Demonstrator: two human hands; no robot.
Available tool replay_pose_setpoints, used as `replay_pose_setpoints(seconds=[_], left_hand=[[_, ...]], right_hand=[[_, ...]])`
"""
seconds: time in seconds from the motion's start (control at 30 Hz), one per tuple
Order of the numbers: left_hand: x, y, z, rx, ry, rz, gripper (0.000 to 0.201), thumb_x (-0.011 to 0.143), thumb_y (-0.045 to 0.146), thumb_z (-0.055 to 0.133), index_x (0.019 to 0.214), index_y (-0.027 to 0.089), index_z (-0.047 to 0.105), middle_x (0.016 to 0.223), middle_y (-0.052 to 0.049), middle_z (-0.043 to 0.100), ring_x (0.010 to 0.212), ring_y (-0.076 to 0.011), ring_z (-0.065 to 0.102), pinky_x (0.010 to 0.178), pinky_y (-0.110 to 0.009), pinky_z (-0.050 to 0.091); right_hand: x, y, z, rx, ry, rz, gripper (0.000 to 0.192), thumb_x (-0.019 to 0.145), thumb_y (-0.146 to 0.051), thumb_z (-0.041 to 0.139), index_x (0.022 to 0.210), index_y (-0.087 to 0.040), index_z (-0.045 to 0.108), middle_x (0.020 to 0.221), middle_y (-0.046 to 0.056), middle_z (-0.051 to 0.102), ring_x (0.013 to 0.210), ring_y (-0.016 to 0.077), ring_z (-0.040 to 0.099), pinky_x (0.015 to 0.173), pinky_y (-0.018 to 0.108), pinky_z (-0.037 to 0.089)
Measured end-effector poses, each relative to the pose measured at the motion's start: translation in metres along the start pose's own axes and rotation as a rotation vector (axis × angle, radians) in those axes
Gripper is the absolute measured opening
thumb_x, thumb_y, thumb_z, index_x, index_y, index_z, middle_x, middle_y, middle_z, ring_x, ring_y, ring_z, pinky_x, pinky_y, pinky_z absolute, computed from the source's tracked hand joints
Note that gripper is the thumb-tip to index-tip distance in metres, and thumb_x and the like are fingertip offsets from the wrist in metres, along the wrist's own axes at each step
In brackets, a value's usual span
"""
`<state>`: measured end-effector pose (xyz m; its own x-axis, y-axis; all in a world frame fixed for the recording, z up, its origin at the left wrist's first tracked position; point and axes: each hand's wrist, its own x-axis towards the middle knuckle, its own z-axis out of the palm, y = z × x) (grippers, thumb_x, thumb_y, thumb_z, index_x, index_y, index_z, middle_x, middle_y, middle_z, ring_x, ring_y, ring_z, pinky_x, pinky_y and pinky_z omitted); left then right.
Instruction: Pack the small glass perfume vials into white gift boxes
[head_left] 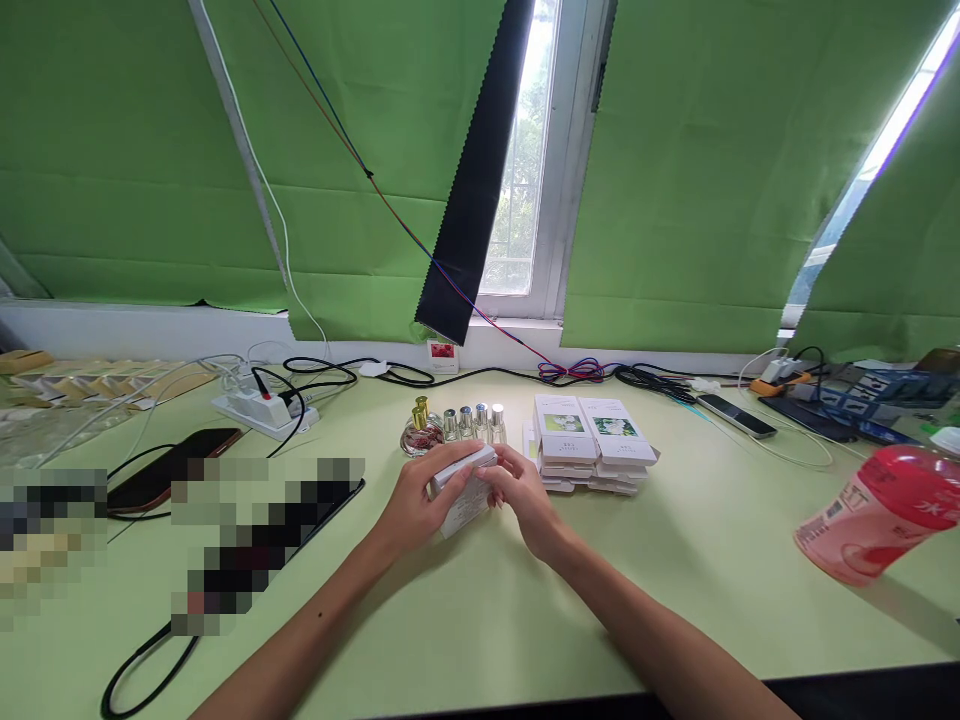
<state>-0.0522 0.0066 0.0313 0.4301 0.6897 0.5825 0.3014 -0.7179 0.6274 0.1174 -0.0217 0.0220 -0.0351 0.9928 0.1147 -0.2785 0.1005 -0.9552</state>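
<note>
small white box (466, 492), both hands gripping, print unreadable

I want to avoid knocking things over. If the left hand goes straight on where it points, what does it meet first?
Probably the row of small glass bottles, just beyond the small white box that the left hand holds; depth is unclear.

1. A pale green table (712, 560) runs up to a white sill (150, 330)
2. Green cloth (712, 170) covers the wall (a black strip (480, 170) hangs beside it)
3. Daylight enters through a narrow window (525, 150)
</note>
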Motion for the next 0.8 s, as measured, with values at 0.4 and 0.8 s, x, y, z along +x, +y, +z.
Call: replay_pose_setpoints(seconds=[0.4, 0.8], left_hand=[[-0.0003, -0.0028, 0.0006, 0.008, -0.013, 0.013, 0.036, 0.1, 0.038, 0.051, 0.126, 0.021, 0.069, 0.128, -0.008, 0.071, 0.12, -0.0251, 0.066, 0.104, -0.04, 0.052], [-0.0024, -0.004, -0.0007, -0.051, -0.025, 0.04, 0.043, 0.105, 0.04, 0.036, 0.126, 0.023, 0.07, 0.134, -0.009, 0.068, 0.124, -0.0255, 0.063, 0.108, -0.039, 0.048]], right_hand=[[0.0013, 0.0056, -0.0017, 0.016, -0.026, -0.043, 0.026, 0.073, -0.035, 0.072, 0.093, -0.02, 0.072, 0.076, -0.002, 0.057, 0.064, 0.011, 0.044, 0.056, 0.024, 0.037], [0.0056, 0.0093, -0.001, 0.021, 0.029, -0.033, 0.041, 0.076, -0.057, 0.072, 0.087, -0.018, 0.072, 0.059, -0.005, 0.048, 0.052, 0.0096, 0.04, 0.052, 0.025, 0.037]])
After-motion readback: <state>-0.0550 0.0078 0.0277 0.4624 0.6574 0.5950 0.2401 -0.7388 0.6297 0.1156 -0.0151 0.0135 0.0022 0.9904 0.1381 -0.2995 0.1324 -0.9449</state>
